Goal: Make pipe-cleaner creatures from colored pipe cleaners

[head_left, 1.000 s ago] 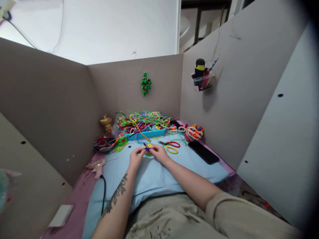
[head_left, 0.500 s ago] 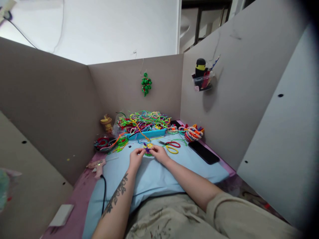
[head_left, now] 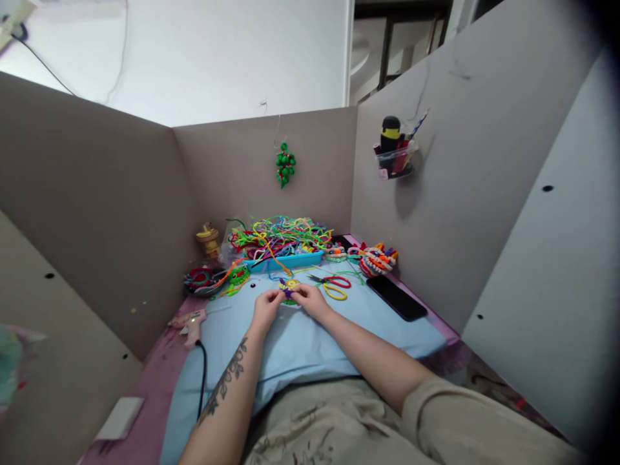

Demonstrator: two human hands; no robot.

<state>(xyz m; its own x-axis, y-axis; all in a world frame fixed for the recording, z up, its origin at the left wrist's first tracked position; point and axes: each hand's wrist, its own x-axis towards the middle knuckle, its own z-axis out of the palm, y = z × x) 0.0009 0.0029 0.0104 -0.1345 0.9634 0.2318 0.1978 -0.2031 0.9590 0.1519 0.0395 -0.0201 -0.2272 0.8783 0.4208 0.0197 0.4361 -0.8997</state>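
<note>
Both my hands meet over a light blue cushion (head_left: pixel 290 342) on my lap. My left hand (head_left: pixel 266 307) and my right hand (head_left: pixel 310 299) pinch a small pipe-cleaner piece (head_left: pixel 289 288) between them; it is purple, yellow and green. The fingers of both hands are curled closed on it. Just beyond it stands a blue tray (head_left: pixel 285 261) heaped with coloured pipe cleaners (head_left: pixel 278 234). Red-handled scissors (head_left: pixel 334 281) and a yellow loop (head_left: pixel 334 292) lie right of my right hand.
Grey partition walls close in left, back and right. A black phone (head_left: pixel 397 297) lies at the right, finished pipe-cleaner pieces (head_left: pixel 376 258) behind it. A pink glue gun (head_left: pixel 188 321) with a black cord lies left, near a dark bowl (head_left: pixel 201 281). A green ornament (head_left: pixel 285 165) hangs on the back wall.
</note>
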